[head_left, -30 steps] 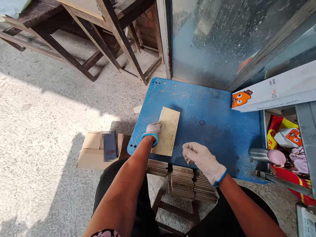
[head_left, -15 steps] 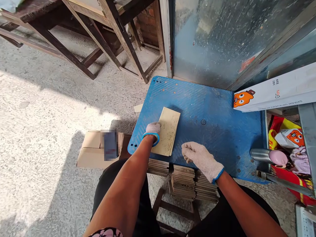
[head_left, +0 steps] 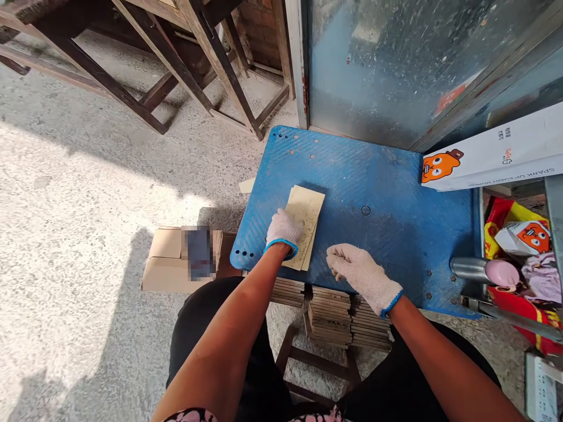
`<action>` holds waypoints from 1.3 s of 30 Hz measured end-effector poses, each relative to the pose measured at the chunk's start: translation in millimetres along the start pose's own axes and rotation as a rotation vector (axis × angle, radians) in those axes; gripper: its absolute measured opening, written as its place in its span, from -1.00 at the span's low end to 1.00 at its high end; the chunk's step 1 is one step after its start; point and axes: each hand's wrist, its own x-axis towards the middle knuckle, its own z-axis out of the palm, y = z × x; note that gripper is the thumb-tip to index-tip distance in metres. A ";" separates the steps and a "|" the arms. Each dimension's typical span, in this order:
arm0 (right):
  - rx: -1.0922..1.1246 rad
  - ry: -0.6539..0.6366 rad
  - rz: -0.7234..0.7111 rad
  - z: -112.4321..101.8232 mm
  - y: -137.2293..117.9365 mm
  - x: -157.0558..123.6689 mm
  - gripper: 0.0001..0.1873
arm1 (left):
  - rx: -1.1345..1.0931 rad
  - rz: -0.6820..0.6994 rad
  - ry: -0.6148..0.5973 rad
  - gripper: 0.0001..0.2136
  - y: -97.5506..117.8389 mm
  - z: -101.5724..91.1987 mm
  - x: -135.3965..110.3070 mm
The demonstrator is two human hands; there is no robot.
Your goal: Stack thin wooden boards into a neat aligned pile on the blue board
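A thin tan board [head_left: 309,211] lies on the blue platform [head_left: 378,193], its left side slightly raised. My left hand [head_left: 282,232], in a white knit glove, is closed over the board's near left edge. My right hand [head_left: 357,271], gloved the same way, rests on the platform to the right of the board in a loose fist. Nothing shows in its fingers. Stacks of similar thin boards [head_left: 331,313] sit on a low stool under the platform's near edge, between my knees.
A cardboard box [head_left: 165,265] lies on the concrete floor at left. A white carton with an orange cartoon [head_left: 488,157], a metal flask with a pink cap [head_left: 484,271] and snack bags crowd the right. Wooden trestles [head_left: 197,64] and a glass panel [head_left: 373,64] stand behind.
My left hand has slid further onto the board and tipped its left side up, so the board looks narrower. The right hand has hardly moved. The view has shifted slightly.
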 end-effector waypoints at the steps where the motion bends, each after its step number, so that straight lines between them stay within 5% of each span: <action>1: -0.013 0.007 0.000 -0.7 0.1 1.0 -0.79 | -0.001 0.011 0.018 -0.30 1.5 2.8 -4.9; 5: -0.079 0.036 0.010 -3.7 0.1 4.6 -0.78 | 0.106 0.012 0.054 0.08 5.8 16.6 -25.4; 9: -0.176 0.056 0.010 -4.7 0.8 5.6 -0.77 | 0.251 -0.021 0.016 0.21 6.0 28.2 -36.7; 39: -0.286 0.061 0.004 -17.4 -14.8 -8.4 -0.74 | 0.144 -0.068 0.027 0.07 -5.6 53.4 -40.7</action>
